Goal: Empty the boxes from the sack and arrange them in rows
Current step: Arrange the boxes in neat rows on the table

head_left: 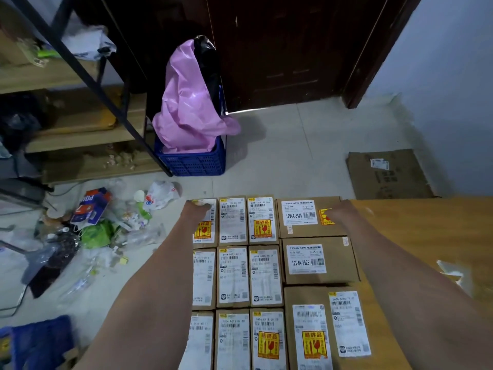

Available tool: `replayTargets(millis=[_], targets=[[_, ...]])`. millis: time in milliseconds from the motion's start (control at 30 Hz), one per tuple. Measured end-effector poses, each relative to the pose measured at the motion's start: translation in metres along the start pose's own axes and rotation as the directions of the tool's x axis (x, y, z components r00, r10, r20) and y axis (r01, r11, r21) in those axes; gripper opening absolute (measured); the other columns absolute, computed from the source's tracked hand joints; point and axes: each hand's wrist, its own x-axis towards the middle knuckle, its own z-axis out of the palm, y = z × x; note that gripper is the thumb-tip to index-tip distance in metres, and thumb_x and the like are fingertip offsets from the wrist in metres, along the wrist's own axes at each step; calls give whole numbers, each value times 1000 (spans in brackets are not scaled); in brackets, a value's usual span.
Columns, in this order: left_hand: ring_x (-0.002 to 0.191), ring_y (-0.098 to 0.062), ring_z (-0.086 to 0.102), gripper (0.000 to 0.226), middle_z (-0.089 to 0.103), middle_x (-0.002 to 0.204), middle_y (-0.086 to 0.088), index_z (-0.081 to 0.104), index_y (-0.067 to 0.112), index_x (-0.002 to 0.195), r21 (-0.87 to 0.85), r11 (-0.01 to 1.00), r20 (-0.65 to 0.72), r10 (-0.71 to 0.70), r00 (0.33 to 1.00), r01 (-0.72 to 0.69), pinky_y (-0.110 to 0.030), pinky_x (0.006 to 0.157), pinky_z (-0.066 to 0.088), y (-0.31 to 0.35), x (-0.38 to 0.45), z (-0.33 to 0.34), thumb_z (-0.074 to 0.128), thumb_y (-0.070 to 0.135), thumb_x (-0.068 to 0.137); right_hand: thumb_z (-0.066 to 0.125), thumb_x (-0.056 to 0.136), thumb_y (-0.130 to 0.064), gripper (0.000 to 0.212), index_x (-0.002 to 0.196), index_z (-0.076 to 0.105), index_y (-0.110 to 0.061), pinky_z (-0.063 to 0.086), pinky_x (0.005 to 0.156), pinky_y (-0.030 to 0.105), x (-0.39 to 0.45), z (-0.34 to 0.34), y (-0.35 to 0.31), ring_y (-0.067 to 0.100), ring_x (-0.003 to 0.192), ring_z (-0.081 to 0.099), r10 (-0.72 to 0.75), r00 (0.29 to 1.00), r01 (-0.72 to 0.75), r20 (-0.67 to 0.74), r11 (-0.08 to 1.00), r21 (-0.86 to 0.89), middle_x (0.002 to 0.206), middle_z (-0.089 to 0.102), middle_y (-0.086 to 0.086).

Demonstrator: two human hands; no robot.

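Both arms reach forward over cardboard boxes [233,276] packed edge to edge in rows. The left hand [197,209] lies on the far left corner box [204,222], fingers curled over its far edge; how tightly it grips I cannot tell. The right hand [340,209] rests on the far right box [306,217], touching its yellow sticker [326,217]; its fingers are hidden, so its spread is unclear. Just right of that hand lies a large brown carton [426,236]. Beyond the left hand, a blue crate [192,162] holds a pink bag [186,102]. Left of it, litter [101,222] is scattered on the floor [293,145].
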Motion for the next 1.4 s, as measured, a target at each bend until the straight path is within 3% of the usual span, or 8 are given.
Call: replayTargets(millis=[100,333,500,600,767,1000,1200,1400], targets=[[106,-32,64,82,68,116,-11,59,10,122,19,1000,4,-6,1000,6,-49,93,54,-31,54,8,83,42,51,57,86,-10,38,122,53,0,48,89,33,2,1,-2,32,120,57,37,999,-36,10,999,-29,134,55,18],[104,-28,64,61,69,113,-6,57,13,122,32,999,17,35,999,-36,-49,95,53,-5,-1,1,83,30,70,60,86,-3,38,123,53,0,43,72,29,5,9,4,32,112,61,108,994,-108,-30,994,-11,120,63,17],[107,-27,63,52,67,121,-8,58,10,124,22,998,16,52,999,-52,-41,96,50,1,-15,4,78,28,79,63,87,-6,37,123,54,0,44,75,29,3,5,5,32,114,59,103,995,-103,-5,995,10,121,62,17],[128,-33,50,69,49,144,-12,39,6,145,18,1000,13,17,1000,-17,-42,103,42,4,-27,5,66,39,90,61,88,-9,42,128,53,3,43,75,28,0,2,9,31,109,60,109,993,-111,47,992,54,126,60,17],[140,-41,35,90,31,156,-18,20,6,153,197,968,26,-165,986,156,-53,107,35,-9,-40,-3,56,59,89,80,77,-39,69,133,55,-7,45,103,39,-8,2,30,33,123,55,98,964,-107,246,994,21,134,56,12],[127,-41,50,96,48,146,-17,39,6,145,278,937,94,-244,965,209,-53,102,43,-40,-41,-8,53,75,80,61,96,-31,57,142,46,-1,41,106,40,-39,4,40,32,131,47,159,935,-102,317,977,-190,145,46,16],[109,-36,62,73,62,124,-17,50,1,132,177,973,90,-167,982,150,-46,95,51,-44,-52,-2,59,59,87,66,93,-31,53,137,52,-4,44,105,39,-48,19,46,31,126,52,128,942,-83,312,985,-152,140,52,15],[103,-38,65,91,65,121,-16,49,3,134,85,980,99,-188,977,180,-49,89,53,-62,-41,-19,60,69,72,74,85,-31,61,135,53,-4,45,104,40,-55,18,56,32,125,52,122,948,-110,295,992,-58,139,52,13]])
